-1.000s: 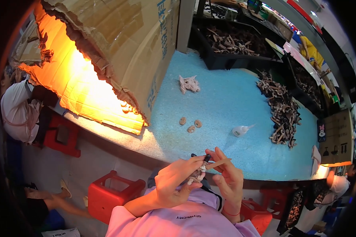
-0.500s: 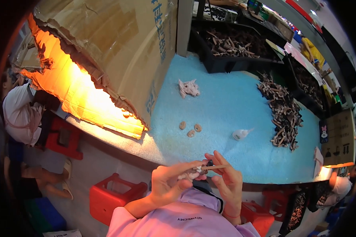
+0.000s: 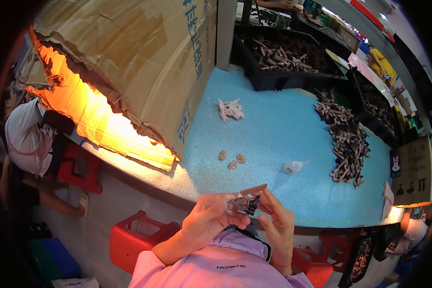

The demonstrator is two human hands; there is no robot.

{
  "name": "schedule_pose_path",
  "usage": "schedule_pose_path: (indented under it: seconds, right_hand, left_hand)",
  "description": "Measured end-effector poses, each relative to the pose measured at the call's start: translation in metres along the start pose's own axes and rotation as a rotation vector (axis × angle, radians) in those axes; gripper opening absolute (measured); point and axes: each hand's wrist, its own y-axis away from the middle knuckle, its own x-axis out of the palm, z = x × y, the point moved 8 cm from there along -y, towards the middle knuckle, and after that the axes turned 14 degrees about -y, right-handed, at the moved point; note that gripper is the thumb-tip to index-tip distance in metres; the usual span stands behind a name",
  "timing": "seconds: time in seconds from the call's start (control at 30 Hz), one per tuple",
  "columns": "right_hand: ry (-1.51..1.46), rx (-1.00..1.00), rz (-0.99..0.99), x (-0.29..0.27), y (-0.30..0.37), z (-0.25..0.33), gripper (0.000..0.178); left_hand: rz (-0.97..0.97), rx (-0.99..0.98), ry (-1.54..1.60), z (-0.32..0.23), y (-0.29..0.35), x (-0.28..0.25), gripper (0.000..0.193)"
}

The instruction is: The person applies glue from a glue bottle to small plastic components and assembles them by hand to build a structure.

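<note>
In front of my chest, my left hand point(image 3: 207, 215) is closed round a small figure-like piece point(image 3: 238, 205) with a pinkish, partly clear body and a black end. From its top sticks out a flat tan strip point(image 3: 253, 190). My right hand point(image 3: 277, 220) is beside it, its fingertips at the strip and the black end; thumb and fingers are bent towards the piece. Whether they grip it firmly is hard to see. Beyond my hands, three small tan oval pieces point(image 3: 241, 158) lie on the blue tabletop point(image 3: 269, 129). A small white squeeze bottle point(image 3: 294, 166) lies to their right.
A crumpled whitish cloth point(image 3: 231, 110) lies further back. Loose dark and tan pieces point(image 3: 343, 139) are heaped at right, near black bins point(image 3: 283, 79) of similar parts. A torn cardboard box point(image 3: 129, 62), glowing inside, stands left. Red stools point(image 3: 141, 240) are below the table; a person sits far left.
The piece has been turned in my left hand, so its black end now faces right. The tan strip has shifted up and tilted. My right fingers have bent closer round it.
</note>
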Motion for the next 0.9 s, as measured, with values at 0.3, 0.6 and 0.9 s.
schedule_pose_path:
  seconds: [0.3, 0.6, 0.9]
  right_hand:
    - [0.025, 0.008, -0.020, -0.005, -0.001, -0.003, 0.049]
    - [0.151, 0.009, -0.028, -0.006, -0.002, -0.005, 0.049]
    - [0.226, -0.027, -0.017, -0.003, -0.005, -0.006, 0.049]
  left_hand:
    - [0.015, -0.014, 0.101, 0.004, -0.005, 0.000, 0.052]
    - [-0.041, 0.022, 0.023, 0.003, -0.008, -0.005, 0.050]
    - [-0.073, 0.078, -0.031, -0.001, -0.011, -0.007, 0.046]
